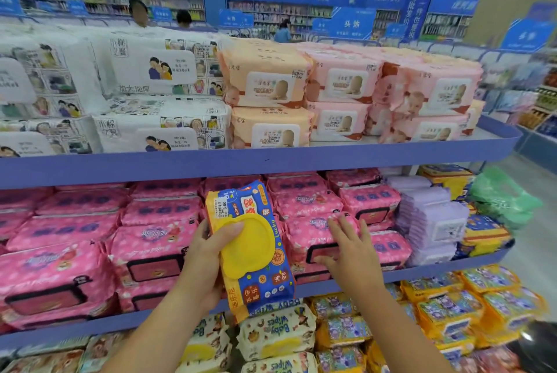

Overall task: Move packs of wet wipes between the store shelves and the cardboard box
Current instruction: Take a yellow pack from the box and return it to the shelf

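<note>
Blue-and-yellow wet wipes pack [256, 279], with a round yellow lid and a price sticker, is held upright in front of the middle shelf [422, 272], clear of any stack. The left hand [208, 252] grips it from the side, thumb across the lid and fingers curled behind. The right hand [346, 249] holds nothing: its fingers are straight and spread, lying on a pink pack [313, 231] in the front row of that shelf.

Progress: one pack is in transit, neither shelved nor boxed. The cardboard box is not in view, so how many packs have gone either way cannot be established. The middle shelf is stocked almost wholly with pink packs, with purple packs [428, 222] at its right end. Packs that look like the held one (yellow edging, blue panels) sit on the lower shelf at right [446, 309], beside cream Baby Wipes packs [277, 330].

Assessment: the held pack probably belongs with that lower group or in the box. Placement remains to be done, and no gap for it shows among the pink packs.
</note>
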{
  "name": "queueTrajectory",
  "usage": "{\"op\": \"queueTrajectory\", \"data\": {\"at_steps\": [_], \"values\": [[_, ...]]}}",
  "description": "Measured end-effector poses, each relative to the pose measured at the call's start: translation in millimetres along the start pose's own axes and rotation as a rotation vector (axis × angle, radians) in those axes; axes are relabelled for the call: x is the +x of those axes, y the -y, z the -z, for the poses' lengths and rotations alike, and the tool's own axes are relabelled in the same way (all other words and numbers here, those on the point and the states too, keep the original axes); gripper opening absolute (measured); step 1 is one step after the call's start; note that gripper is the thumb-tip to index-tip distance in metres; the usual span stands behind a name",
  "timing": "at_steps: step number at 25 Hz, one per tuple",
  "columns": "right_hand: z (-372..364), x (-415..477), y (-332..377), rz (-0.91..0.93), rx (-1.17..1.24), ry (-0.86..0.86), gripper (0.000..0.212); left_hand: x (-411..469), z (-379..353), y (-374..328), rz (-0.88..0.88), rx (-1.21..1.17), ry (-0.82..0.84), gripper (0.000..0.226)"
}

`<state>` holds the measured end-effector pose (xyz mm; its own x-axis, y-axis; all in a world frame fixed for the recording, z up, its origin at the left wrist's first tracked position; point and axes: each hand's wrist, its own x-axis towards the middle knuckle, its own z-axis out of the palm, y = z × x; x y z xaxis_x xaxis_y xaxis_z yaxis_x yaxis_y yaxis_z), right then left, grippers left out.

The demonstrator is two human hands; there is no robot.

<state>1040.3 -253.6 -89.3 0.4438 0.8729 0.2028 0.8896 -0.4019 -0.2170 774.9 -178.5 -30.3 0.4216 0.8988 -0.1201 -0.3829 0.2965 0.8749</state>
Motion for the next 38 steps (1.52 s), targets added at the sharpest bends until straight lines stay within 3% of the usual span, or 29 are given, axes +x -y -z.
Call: {"op": "queueTrajectory", "data": {"at_steps": [3,7,10,12,15,17,19,21,23,25,28,33,36,38], "values": [[12,-8,13,-0.024,0.053,-0.058,0.084,3,0,-4,-0.016,-0.059,-0.02,0.061],[32,-41,76,-0.07,0.643,-0.16,0.045,11,4,-11,-0.06,-0.136,-0.071,0.062],[50,-61,129,-0.307,1.319,0.053,0.016,13,8,-10,-0.06,-0.19,-0.092,0.065],[51,-68,147,-0.369,1.576,0.226,0.035,10,10,-11,-0.067,-0.237,-0.098,0.071],[43,-76,160,-0.33,1.593,0.218,0.088,-9,16,-17,-0.098,-0.223,-0.122,0.077],[41,-79,163,-0.292,1.588,0.192,0.103,-23,30,-28,-0.097,-0.148,-0.105,0.07],[41,-84,167,-0.216,1.611,0.219,0.092,-37,52,-45,-0.118,-0.02,-0.099,0.06],[44,-90,171,-0.188,1.655,0.245,0.081,-57,72,-66,-0.138,0.116,-0.12,0.082],[49,-102,177,-0.133,1.685,0.264,0.082,-87,89,-78,-0.127,0.195,-0.14,0.096],[52,-117,183,-0.099,1.704,0.327,0.089,-127,103,-83,-0.108,0.328,-0.182,0.091],[47,-147,191,-0.057,1.721,0.458,0.082,-198,117,-75,-0.033,0.407,-0.324,0.097],[29,-229,248,0.008,1.66,0.783,0.058,-326,149,-66,0.053,0.451,-0.571,0.077],[37,-273,290,0.105,1.612,0.881,0.08,-389,173,-81,0.031,0.448,-0.683,0.06],[44,-294,314,0.13,1.609,0.907,0.076,-416,194,-90,-0.001,0.459,-0.707,0.061]]}}
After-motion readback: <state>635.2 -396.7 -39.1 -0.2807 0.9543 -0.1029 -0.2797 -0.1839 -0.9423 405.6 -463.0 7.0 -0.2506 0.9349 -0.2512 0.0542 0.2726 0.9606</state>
